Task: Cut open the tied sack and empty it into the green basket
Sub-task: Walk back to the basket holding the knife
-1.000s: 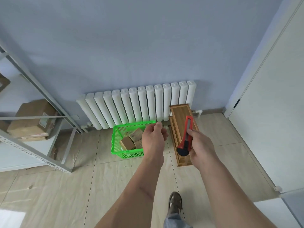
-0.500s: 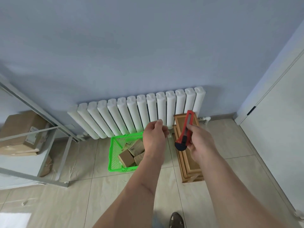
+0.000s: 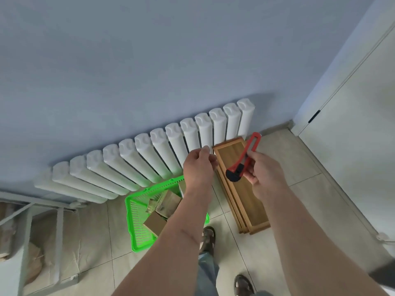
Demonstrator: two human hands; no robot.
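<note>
My right hand (image 3: 266, 175) grips a red utility knife (image 3: 245, 158) by its black-capped end, with the knife's tip pointing up and to the right. Just left of it my left hand (image 3: 198, 167) is raised with its fingers curled and the fingertips drawn together; I see nothing between them. Below my left forearm, the green basket (image 3: 128, 210) stands on the floor by the radiator and holds several small cardboard boxes (image 3: 165, 205). No sack is in view.
A white radiator (image 3: 149, 152) runs along the blue wall. Wooden trays (image 3: 248, 199) lie stacked on the tiles right of the basket. A grey metal shelf frame (image 3: 57, 231) stands at left, a white door (image 3: 363, 157) at right. My sandalled feet (image 3: 208, 236) are near the basket.
The view has moved closer and tilted left, so the basket and trays now lie lower and nearer. Both hands stay raised together and the knife is tilted further to the right.
</note>
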